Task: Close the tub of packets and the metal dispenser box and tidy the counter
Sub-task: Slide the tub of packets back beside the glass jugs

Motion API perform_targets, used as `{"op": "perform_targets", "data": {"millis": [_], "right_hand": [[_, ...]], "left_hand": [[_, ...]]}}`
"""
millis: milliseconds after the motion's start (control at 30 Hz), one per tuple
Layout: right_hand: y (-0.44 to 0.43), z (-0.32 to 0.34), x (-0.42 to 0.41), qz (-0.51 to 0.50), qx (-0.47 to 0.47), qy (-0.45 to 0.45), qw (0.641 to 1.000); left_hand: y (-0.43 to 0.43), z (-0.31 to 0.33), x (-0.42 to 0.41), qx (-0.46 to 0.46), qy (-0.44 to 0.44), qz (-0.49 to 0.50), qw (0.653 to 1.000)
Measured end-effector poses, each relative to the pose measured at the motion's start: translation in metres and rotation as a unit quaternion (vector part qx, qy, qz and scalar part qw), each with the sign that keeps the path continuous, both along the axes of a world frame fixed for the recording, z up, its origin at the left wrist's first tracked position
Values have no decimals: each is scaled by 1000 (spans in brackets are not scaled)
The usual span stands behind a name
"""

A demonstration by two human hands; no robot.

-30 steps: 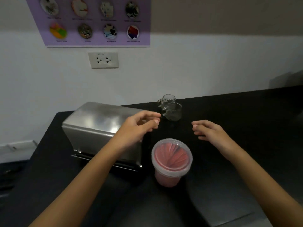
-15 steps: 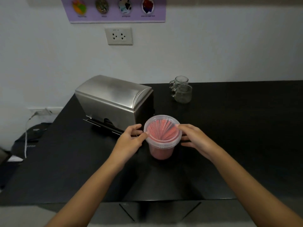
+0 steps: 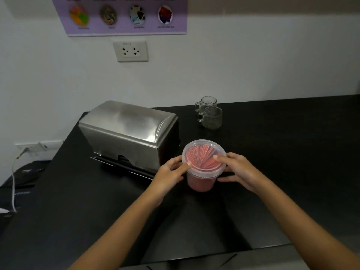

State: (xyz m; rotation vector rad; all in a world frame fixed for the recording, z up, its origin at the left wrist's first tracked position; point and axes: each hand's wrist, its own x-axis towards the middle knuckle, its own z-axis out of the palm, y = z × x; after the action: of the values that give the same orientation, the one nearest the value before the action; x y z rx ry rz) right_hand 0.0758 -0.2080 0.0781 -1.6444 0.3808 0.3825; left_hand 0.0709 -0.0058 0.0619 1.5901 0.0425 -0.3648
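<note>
Both hands reach forward over the black counter (image 3: 272, 172) and clasp the round clear plastic tub (image 3: 202, 180) of pink packets from either side. Left hand (image 3: 169, 176) cups its left wall, thumb pressing the translucent lid (image 3: 204, 154); right hand (image 3: 239, 172) mirrors it, thumb on the rim. Just left stands the shiny domed metal dispenser box (image 3: 126, 133), lid down

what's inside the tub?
Through the clear lid: pink packets standing on end, fanned out, filling the tub. Left hand and right hand grip the rim, thumbs on the lid. The tub's bottom isn't visible.
</note>
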Motion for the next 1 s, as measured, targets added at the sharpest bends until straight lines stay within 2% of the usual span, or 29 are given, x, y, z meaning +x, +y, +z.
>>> {"op": "perform_targets", "data": {"millis": [267,367,433,467,567,633,800,900,1000], "right_hand": [[-13,-1,18,-72,25,0,997],[-16,0,31,-88,28,2,996],[-18,1,42,-86,29,8,996],[-18,2,48,-83,27,9,996],[-18,5,69,-69,22,7,997],[-18,6,84,-56,24,3,998],[-14,6,117,-37,33,-7,999],[-9,4,133,-34,32,-15,999],[-5,1,143,-14,14,-59,998]], "left_hand": [[-21,-10,26,-7,-26,0,1000],[-28,-21,30,-14,8,10,1000],[-30,-33,27,41,26,-21,999],[-29,-41,25,94,6,-44,995],[-27,-63,24,275,-131,-110,946],[-31,-69,27,341,-200,-125,910],[-45,-75,43,407,-243,-132,870],[-49,-80,48,425,-254,-131,859],[-51,-84,50,418,-270,-118,859]]}}
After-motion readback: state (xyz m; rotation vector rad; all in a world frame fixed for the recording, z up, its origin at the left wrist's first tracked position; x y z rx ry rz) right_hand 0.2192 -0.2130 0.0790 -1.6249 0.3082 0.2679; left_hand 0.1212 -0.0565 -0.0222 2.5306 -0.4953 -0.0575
